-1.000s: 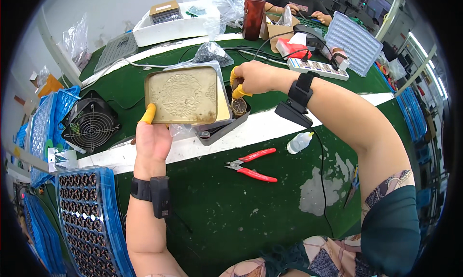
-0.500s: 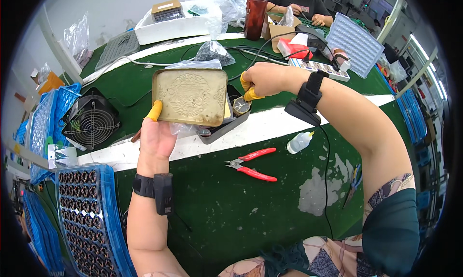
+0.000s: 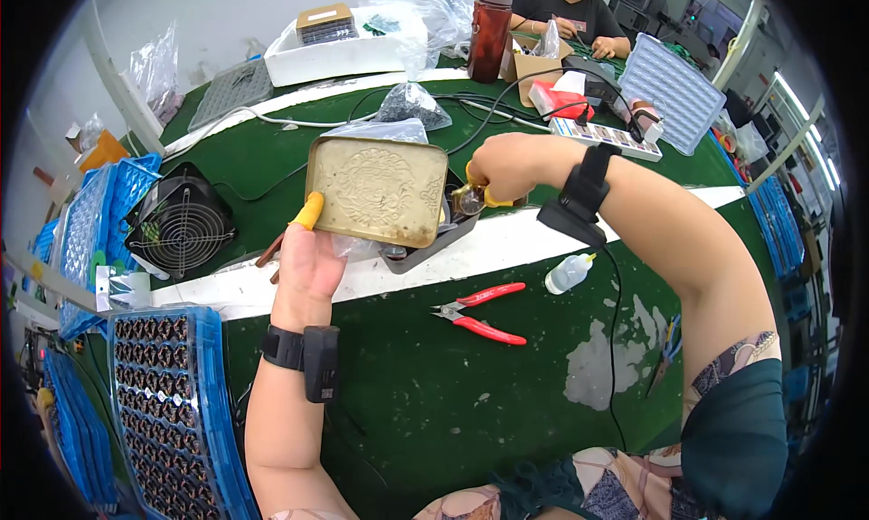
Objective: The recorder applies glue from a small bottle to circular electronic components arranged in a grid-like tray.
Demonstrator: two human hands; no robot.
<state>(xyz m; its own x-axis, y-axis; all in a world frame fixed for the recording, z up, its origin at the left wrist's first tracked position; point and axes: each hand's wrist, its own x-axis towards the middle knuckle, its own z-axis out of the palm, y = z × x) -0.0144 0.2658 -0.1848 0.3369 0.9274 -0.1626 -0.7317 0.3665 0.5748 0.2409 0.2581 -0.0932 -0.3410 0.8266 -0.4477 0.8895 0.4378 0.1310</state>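
My left hand (image 3: 310, 259), yellow covers on its fingertips, is closed on a rectangular tin lid (image 3: 376, 190). The lid is beige inside, with an embossed pattern and a brownish rim, and tilts up toward me. Behind and below it is a dark grey box (image 3: 433, 256), mostly hidden by the lid. My right hand (image 3: 507, 167), also with yellow finger covers, is at the box's right end. Its fingers are closed around a small round golden-brown thing (image 3: 468, 200), whose kind I cannot make out.
Red-handled cutters (image 3: 484, 314) and a small squeeze bottle (image 3: 568, 274) lie nearer me. At left stand a black fan (image 3: 181, 226) and blue trays of small parts (image 3: 154, 402). Beyond are a power strip (image 3: 606, 140), a dark red bottle (image 3: 489, 36) and a person working (image 3: 566, 22).
The tin lid and my left hand have shifted slightly right. My right hand has moved a little right and down, and the round thing in its fingers has turned.
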